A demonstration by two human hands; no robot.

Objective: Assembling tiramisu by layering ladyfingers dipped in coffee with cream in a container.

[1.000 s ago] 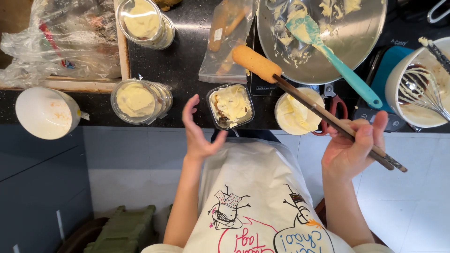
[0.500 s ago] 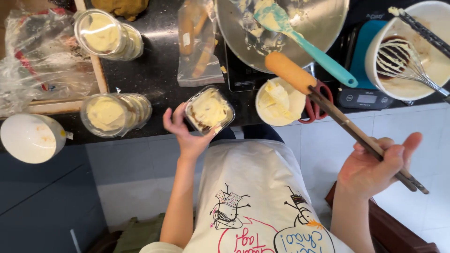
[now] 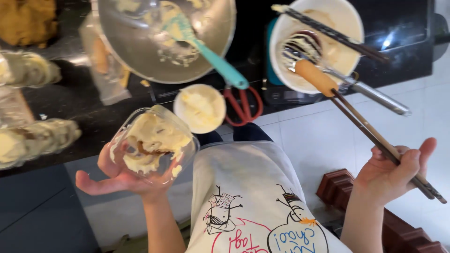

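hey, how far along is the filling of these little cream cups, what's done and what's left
Done, by the look of it: filled clear cups stand on the dark counter. In hand: the left hand holds a clear cup heaped with yellow cream, and the right hand grips long chopsticks carrying a browned roll. Left: the metal bowl is nearly scraped out, but the small white cup still holds cream.

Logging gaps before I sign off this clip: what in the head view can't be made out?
- Jars at the left: motion-blurred and cut by the edge.
- Metal bowl: top cropped by the frame.
- Left hand: palm hidden under the plastic tub it holds.
- Chopsticks in the right hand: what the orange piece at their tips is stays unclear.
- Plastic bag: contents blurred.
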